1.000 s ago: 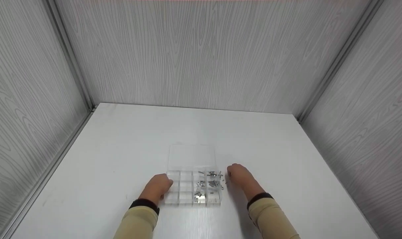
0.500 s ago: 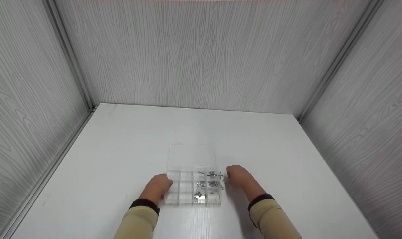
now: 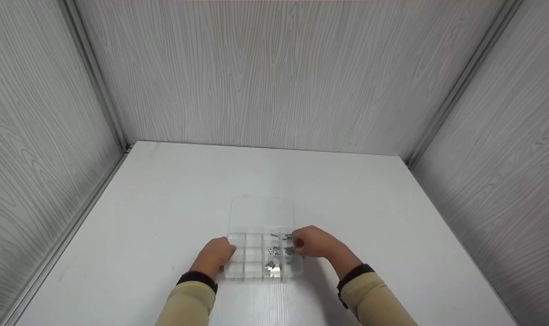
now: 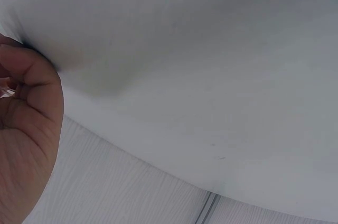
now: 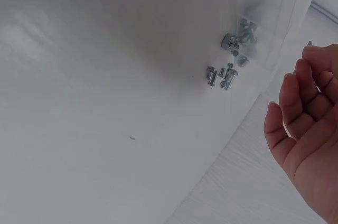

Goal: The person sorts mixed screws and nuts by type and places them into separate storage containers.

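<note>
A clear plastic compartment box [image 3: 254, 269] lies on the white table with its transparent lid [image 3: 262, 212] laid back. My left hand [image 3: 216, 251] grips the box's left wall; in the left wrist view its curled fingers [image 4: 39, 71] show, but the box is mostly out of that view. Over the right-hand column of compartments hovers my right hand [image 3: 313, 241]. Its thumb and forefinger pinch a small metal screw [image 5: 310, 43], of which only a tip shows. Loose screws and nuts [image 5: 222, 74] lie on the table beside the box's right wall.
Small metal hardware [image 3: 274, 250] sits in several compartments of the two right columns. A tiny fragment [image 5: 132, 138] lies on the table away from the box. Grey wood-grain panels [image 3: 265, 72] enclose the table at the back and both sides.
My right hand has moved left from the table beside the box to above its right column, with the screw in its fingers. The left hand and the box have stayed put.
</note>
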Tool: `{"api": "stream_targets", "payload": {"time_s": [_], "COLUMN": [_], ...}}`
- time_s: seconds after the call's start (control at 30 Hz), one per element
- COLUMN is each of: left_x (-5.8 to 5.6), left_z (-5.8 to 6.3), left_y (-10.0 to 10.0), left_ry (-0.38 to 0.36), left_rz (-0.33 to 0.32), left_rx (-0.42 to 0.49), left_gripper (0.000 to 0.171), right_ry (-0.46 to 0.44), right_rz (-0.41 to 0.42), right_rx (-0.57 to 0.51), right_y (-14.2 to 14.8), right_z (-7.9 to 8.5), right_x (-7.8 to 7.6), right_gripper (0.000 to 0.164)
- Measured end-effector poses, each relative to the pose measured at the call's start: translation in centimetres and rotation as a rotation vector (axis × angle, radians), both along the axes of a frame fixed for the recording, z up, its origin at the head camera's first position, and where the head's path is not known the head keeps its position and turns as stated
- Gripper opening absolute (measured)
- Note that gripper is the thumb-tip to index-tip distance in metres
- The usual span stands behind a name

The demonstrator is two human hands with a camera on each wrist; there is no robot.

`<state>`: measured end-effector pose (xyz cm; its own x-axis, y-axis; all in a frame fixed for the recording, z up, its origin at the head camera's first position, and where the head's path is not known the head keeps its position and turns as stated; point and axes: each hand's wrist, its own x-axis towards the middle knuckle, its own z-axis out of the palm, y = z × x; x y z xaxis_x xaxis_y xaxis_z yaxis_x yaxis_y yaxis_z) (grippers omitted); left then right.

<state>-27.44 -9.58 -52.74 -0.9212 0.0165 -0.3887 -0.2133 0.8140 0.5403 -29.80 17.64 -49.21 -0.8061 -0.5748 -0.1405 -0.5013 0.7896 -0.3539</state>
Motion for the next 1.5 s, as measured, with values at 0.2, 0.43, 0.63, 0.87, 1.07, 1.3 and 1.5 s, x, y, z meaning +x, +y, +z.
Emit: {"api": "stream_targets", "payload": {"time_s": [0.2, 0.43, 0.63, 0.87, 1.07, 1.3, 1.5], "left_x": [0.0, -0.1, -0.1, 0.0, 0.1, 0.0, 0.0], "left_z": [0.1, 0.1, 0.1, 0.4, 0.5, 0.2, 0.2], "left_y": [-0.1, -0.1, -0.1, -0.1, -0.1, -0.1, -0.2], "left_ry": [0.009, -0.003, 0.000, 0.008, 0.002, 0.009, 0.009], "left_rz": [-0.013, -0.008, -0.051, -0.064, -0.060, -0.064, -0.045], "left_rx": [-0.008, -0.008, -0.022, -0.042, -0.048, -0.053, -0.034], "left_gripper": [0.034, 0.034, 0.041, 0.039, 0.040, 0.038, 0.038], "right_ry": [-0.016, -0.046, -0.020, -0.011, 0.024, -0.057, -0.128], "right_rz": [0.066, 0.106, 0.114, -0.041, -0.119, -0.195, -0.293], "right_rx": [0.032, 0.075, 0.015, 0.004, 0.035, 0.079, 0.108], "right_y": [-0.4, -0.2, 0.4, 1.3, 1.7, 1.4, 0.5], "right_z": [0.1, -0.1, 0.0, -0.4, -1.3, -2.0, -2.7], "right_x": [0.5, 0.6, 0.4, 0.0, 0.0, 0.2, 0.2], "right_gripper": [0.015, 0.008, 0.008, 0.011, 0.009, 0.009, 0.007]}}
